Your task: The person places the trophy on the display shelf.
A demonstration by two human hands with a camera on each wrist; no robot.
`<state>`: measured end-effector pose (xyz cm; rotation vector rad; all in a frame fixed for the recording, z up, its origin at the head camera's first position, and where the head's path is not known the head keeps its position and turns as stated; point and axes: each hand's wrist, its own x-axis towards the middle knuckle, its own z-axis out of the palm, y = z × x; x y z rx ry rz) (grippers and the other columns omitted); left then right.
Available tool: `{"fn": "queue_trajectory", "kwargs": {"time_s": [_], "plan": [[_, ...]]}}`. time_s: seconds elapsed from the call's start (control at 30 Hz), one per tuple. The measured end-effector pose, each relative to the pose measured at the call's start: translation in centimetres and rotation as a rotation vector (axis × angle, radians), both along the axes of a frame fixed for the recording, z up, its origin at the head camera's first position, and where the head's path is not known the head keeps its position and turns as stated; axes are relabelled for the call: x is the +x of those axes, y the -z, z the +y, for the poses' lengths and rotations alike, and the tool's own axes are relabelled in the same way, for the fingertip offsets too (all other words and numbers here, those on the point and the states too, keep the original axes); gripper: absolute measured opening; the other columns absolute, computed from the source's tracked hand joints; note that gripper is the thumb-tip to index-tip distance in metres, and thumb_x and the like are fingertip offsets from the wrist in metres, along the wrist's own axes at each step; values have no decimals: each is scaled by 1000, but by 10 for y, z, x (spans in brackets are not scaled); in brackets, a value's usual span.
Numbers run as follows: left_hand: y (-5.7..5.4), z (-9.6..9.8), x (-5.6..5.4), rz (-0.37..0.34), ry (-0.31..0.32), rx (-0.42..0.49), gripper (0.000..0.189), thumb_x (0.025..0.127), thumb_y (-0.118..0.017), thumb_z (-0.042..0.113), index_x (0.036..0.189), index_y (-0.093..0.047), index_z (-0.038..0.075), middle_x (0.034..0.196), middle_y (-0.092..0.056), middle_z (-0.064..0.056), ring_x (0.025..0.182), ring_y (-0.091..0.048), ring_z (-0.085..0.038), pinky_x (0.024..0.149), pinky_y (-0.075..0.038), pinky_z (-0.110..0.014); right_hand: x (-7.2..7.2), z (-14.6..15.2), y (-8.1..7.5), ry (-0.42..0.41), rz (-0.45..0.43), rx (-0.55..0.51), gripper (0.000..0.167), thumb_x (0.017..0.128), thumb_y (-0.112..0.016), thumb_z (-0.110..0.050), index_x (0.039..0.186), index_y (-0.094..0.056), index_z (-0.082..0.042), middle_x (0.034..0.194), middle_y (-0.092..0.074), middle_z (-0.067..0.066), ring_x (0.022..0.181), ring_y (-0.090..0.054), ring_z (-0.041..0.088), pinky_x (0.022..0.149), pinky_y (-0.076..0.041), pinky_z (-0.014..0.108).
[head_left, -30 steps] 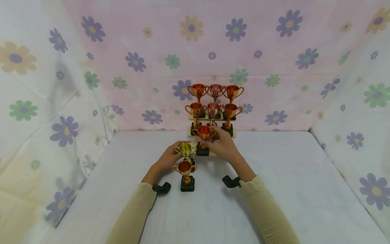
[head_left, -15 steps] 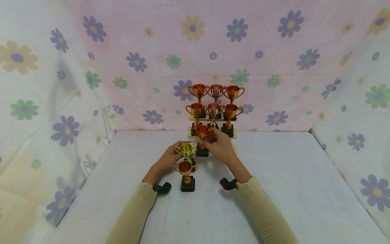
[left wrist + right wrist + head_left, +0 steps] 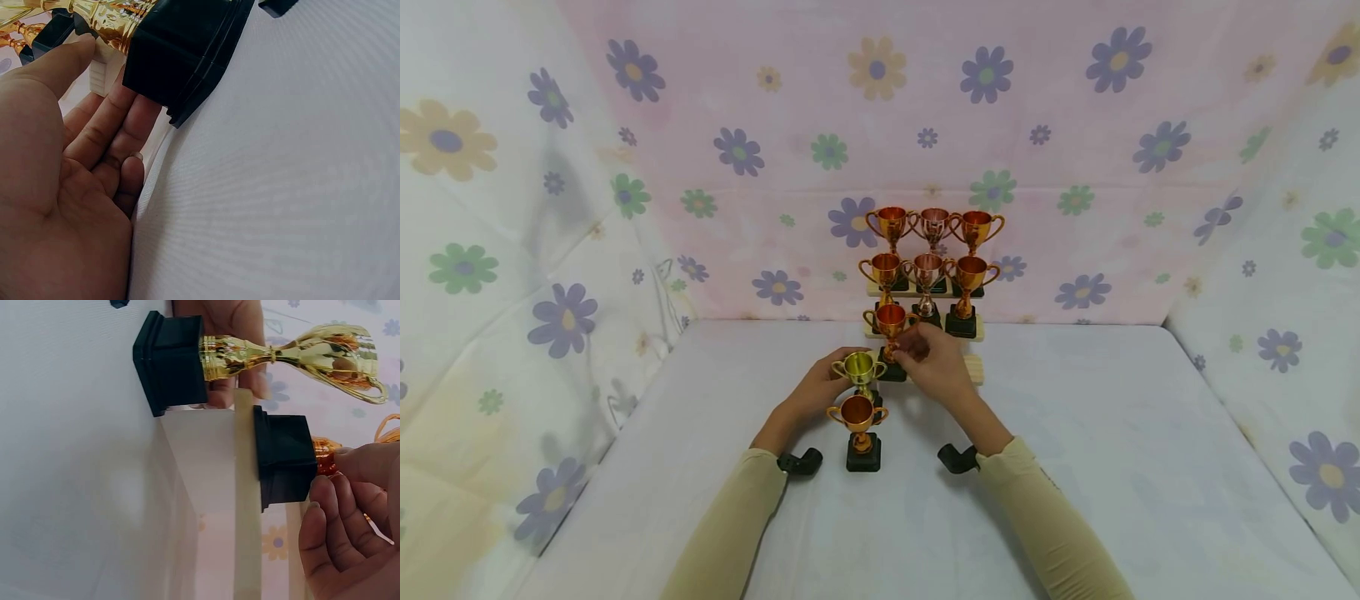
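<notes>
My right hand (image 3: 936, 364) pinches the stem of a copper-coloured trophy cup (image 3: 890, 320), thumb against fingertips. Its black base (image 3: 285, 457) sits on the lowest step of a pale wooden tiered stand (image 3: 975, 369), near the left end. At that same end my left hand (image 3: 814, 389) holds the step, with the thumb above and the fingers below its edge in the left wrist view. A gold trophy cup (image 3: 860, 368) stands on the table right in front of the left fingers and partly hides them. Closer in stands a second copper-coloured trophy cup (image 3: 857, 414), upright and untouched.
Two upper steps hold several trophies: a rose-coloured trophy (image 3: 927, 271) in the middle, with copper-orange trophies (image 3: 972, 275) at the sides. A pink flowered cloth (image 3: 760, 208) hangs behind the white table (image 3: 1097, 433). Black wrist cameras (image 3: 957, 458) jut inward from both wrists.
My right hand has moved a little left along the lowest step, bringing the copper-coloured trophy toward the left end. Its grasp has come lower, onto the stem. The left hand stays in place.
</notes>
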<state>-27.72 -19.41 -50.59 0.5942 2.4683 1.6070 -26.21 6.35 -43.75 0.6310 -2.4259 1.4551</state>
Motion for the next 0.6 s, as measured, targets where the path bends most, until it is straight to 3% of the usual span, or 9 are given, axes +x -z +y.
{"fn": "queue_trajectory", "kwargs": {"time_s": [0.6], "plan": [[0,1,0,18,-14,-19,46,107,-62,12,152,-56,19,146,-62,-7,138,-57,-31,116,-43,-59,-4,-4,13,3,16,37,20,94,-81,-6,112,-73,-6,103,-75,7,84,-69,17,75,-60,30]]}}
